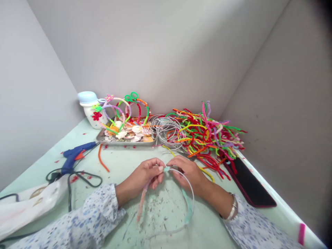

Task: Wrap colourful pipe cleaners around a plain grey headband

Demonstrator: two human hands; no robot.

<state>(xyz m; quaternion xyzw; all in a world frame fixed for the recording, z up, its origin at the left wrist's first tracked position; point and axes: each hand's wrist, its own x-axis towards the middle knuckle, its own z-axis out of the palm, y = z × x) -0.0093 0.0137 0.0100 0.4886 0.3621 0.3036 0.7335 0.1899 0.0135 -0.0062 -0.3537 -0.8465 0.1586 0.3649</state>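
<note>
A pale wire hoop [192, 189] curves over the table between my hands. My left hand [145, 174] pinches it between thumb and fingers, and a pink pipe cleaner section [141, 205] hangs below that hand. At the fingertips, a short mint-green wrap shows around the wire. My right hand [190, 174] is curled close beside it, fingers closed on the mint-green pipe cleaner [187, 204], whose loose length hangs down near the hoop's right side. The right fingertips are partly hidden behind the hand. The far end of the wire trails, blurred, toward the front.
Behind my hands are a metal tray [124, 142] of shells, finished pipe cleaner hoops [129, 103], coiled wire [168, 131] and piled pipe cleaners [207, 135]. A blue glue gun [71, 159] with its cord lies left, near a white bottle [90, 112]. A dark phone-like slab [250, 181] lies right.
</note>
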